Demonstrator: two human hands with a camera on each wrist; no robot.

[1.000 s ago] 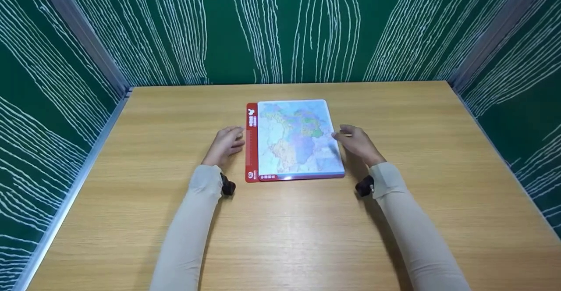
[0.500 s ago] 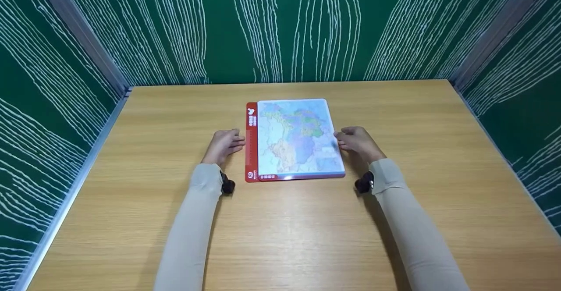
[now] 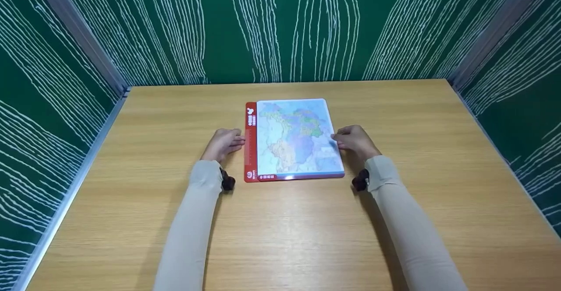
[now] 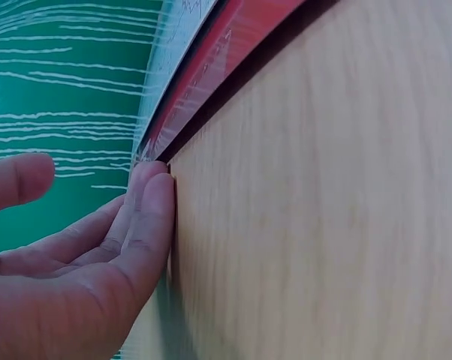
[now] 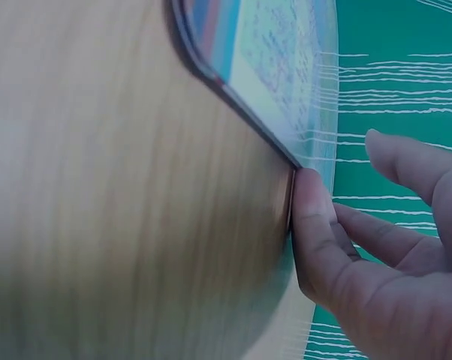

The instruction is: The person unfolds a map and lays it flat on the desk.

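A flat, glossy map board (image 3: 291, 137) lies on the wooden table, with a red strip (image 3: 250, 168) along its left side. My left hand (image 3: 222, 144) is at the strip's outer edge. In the left wrist view its fingers (image 4: 147, 217) are fairly straight, fingertips right at the board's edge, thumb held away. On the opposite side my right hand (image 3: 357, 142) meets the right edge of the board. The right wrist view shows its fingertips (image 5: 310, 191) against that edge, with the thumb raised clear of the map. Neither hand is curled round the board.
The wooden table (image 3: 298, 229) is bordered by green walls (image 3: 245, 32) with white wavy lines, at the back and both sides. Grey posts (image 3: 83, 32) stand in the back corners. A dark wrist camera (image 3: 228, 182) sits at each cuff.
The fingers of my left hand have come slightly closer to the red strip. My right hand's fingers have drawn in against the right edge. The map board has stayed in place.
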